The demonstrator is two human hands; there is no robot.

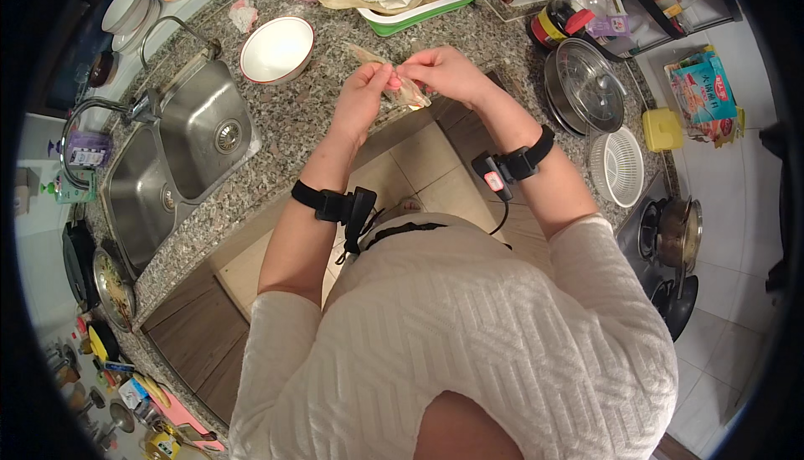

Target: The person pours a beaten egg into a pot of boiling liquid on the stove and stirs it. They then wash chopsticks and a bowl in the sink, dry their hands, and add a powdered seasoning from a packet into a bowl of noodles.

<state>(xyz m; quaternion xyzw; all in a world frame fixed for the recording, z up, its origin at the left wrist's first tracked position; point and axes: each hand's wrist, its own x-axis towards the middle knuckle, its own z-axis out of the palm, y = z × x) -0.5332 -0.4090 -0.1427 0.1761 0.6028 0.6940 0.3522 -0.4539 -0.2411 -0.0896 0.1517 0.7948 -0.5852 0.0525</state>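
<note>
Over the front edge of the granite counter, my left hand (pixel 363 101) and my right hand (pixel 450 75) meet, their fingertips almost touching. Both are closed in a pinch on a thin, crumpled, see-through plastic bag (pixel 412 95). One part of the bag hangs below the fingers, and another sticks out behind my left hand. Something pinkish-red shows between the fingertips; I cannot tell whether it is part of the bag. A white bowl (pixel 277 49) with a red rim stands on the counter, left of my left hand.
A steel double sink (pixel 203 143) lies to the left. Behind my hands is a green-and-white tray (pixel 419 18) with bags and a white cloth. On the right are a lidded pot (pixel 584 87), a white colander (pixel 617 167), a yellow box (pixel 662 130) and a stove pot (pixel 677 234).
</note>
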